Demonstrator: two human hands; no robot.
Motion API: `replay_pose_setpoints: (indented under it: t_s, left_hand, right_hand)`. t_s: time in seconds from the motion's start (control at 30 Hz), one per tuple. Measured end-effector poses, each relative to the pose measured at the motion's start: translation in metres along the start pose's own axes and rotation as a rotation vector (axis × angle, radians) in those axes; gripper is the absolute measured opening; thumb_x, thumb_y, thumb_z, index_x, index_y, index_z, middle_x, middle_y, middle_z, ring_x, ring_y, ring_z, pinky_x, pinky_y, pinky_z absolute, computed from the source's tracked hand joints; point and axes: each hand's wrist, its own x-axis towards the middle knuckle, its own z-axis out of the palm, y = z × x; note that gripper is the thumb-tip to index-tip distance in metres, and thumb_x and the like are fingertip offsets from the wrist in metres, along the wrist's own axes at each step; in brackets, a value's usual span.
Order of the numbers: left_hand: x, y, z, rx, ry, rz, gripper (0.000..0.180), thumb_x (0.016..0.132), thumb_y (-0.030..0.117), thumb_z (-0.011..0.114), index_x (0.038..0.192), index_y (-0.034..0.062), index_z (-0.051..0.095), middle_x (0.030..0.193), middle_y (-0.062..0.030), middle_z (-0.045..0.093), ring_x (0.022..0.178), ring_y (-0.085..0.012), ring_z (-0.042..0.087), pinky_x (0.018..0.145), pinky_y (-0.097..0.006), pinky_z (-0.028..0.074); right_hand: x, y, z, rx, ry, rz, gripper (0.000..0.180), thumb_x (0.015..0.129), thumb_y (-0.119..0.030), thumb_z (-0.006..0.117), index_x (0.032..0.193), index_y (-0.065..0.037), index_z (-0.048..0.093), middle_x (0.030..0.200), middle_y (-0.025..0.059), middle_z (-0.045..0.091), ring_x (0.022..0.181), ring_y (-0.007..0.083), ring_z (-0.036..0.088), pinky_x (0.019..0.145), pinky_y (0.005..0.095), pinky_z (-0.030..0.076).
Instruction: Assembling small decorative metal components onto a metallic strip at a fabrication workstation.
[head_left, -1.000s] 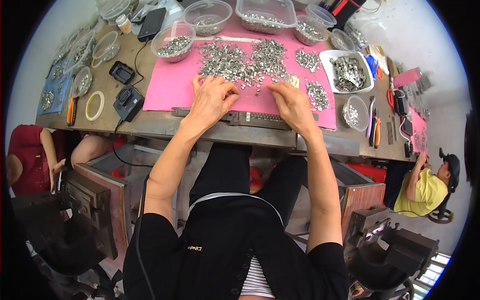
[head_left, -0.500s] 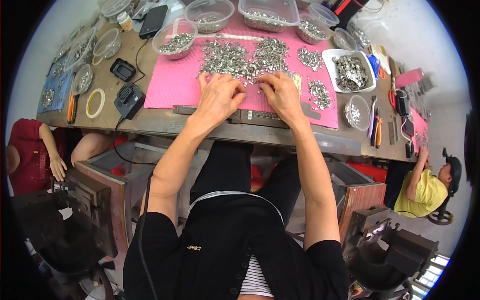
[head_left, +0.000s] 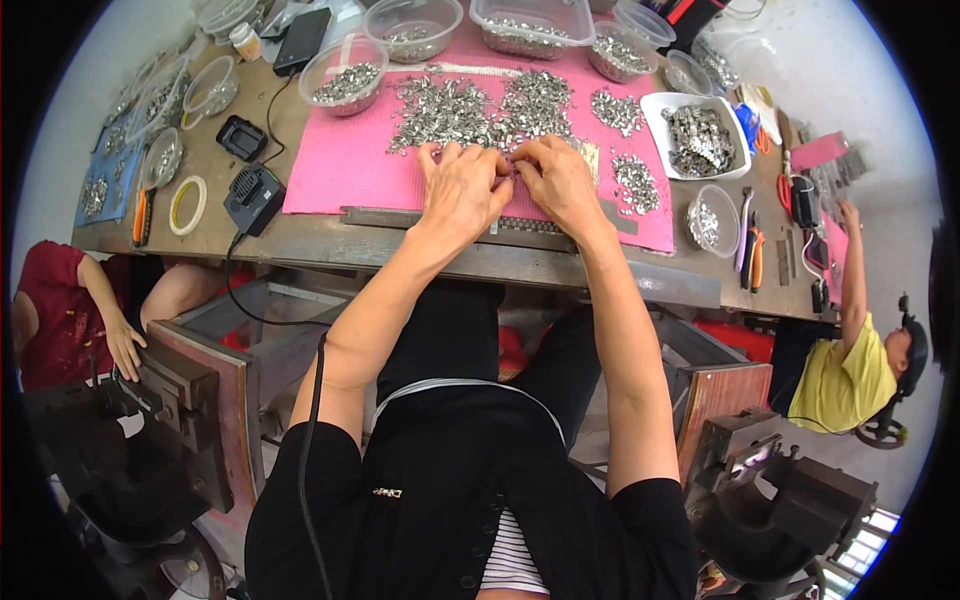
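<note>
My left hand (head_left: 462,188) and my right hand (head_left: 562,187) meet fingertip to fingertip over the near part of a pink mat (head_left: 330,180). Both have curled, pinching fingers; whatever small thing sits between them is too tiny to make out. Just beyond the fingers lies a large pile of small silvery metal pieces (head_left: 440,108). Under my wrists, along the bench edge, runs a dark metal bar (head_left: 385,217), with a row of small metal parts (head_left: 530,226) in its middle, partly hidden by my left hand.
A white tray (head_left: 652,110) and a clear tub (head_left: 704,222) of metal pieces stand to the right, near orange-handled pliers (head_left: 756,262). Clear bowls (head_left: 345,106) line the back. A charger (head_left: 256,198) and tape roll (head_left: 189,205) lie left. Two people sit at either side.
My left hand has moved right, closing the gap to my right hand, so the fingertips now meet. The person at the right has stretched an arm up toward the bench.
</note>
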Motion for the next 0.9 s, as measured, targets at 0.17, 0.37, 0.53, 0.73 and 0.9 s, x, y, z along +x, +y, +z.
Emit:
replay_pose_setpoints:
  t_s: [0.17,0.37,0.53,0.73,0.9]
  left_hand:
    - [0.0,0.004,0.003,0.041,-0.006,-0.001,0.014,0.081,0.019,0.077,0.092,0.012,0.072,0.087,-0.0017,0.067,0.089,-0.0233,0.06,0.098,-0.051,0.032]
    - [0.002,0.001,0.004,0.031,-0.002,0.021,0.012,0.082,0.018,0.076,0.093,0.0131,0.074,0.086,-0.0011,0.068,0.089,-0.0227,0.061,0.099,-0.052,0.032]
    - [-0.001,-0.003,-0.018,-0.096,-0.043,0.013,0.008,0.084,0.018,0.074,0.088,0.0118,0.073,0.083,-0.0017,0.067,0.089,-0.0226,0.06,0.098,-0.049,0.033]
    - [-0.027,0.004,-0.039,-0.286,-0.108,0.153,0.01,0.084,0.016,0.075,0.092,0.0102,0.072,0.086,-0.0028,0.065,0.086,-0.0224,0.059,0.095,-0.041,0.037]
    - [-0.036,0.005,-0.03,-0.247,-0.047,0.209,0.013,0.082,0.013,0.075,0.093,0.0077,0.07,0.089,-0.0045,0.063,0.09,-0.024,0.06,0.094,-0.041,0.038]
  right_hand:
    - [-0.002,0.001,0.003,-0.135,-0.005,-0.071,0.008,0.086,-0.011,0.066,0.091,-0.005,0.07,0.088,0.0144,0.064,0.087,0.0343,0.066,0.078,0.0461,0.05]
    - [-0.006,0.003,0.004,-0.259,0.018,-0.127,0.006,0.086,-0.01,0.065,0.09,-0.005,0.064,0.087,0.0128,0.063,0.085,0.0324,0.065,0.077,0.045,0.046]
    - [-0.023,-0.004,-0.007,-0.011,0.059,-0.042,0.007,0.085,-0.007,0.067,0.09,-0.004,0.064,0.085,0.0134,0.063,0.084,0.0327,0.064,0.075,0.0449,0.046]
    - [-0.045,0.0,-0.022,0.038,0.005,0.126,0.007,0.084,-0.008,0.069,0.089,-0.004,0.068,0.084,0.0119,0.064,0.082,0.0313,0.064,0.073,0.0436,0.046]
    - [-0.041,-0.008,-0.029,-0.065,0.005,-0.013,0.006,0.086,-0.007,0.073,0.09,-0.003,0.072,0.08,0.0114,0.065,0.071,0.0297,0.066,0.066,0.0399,0.05]
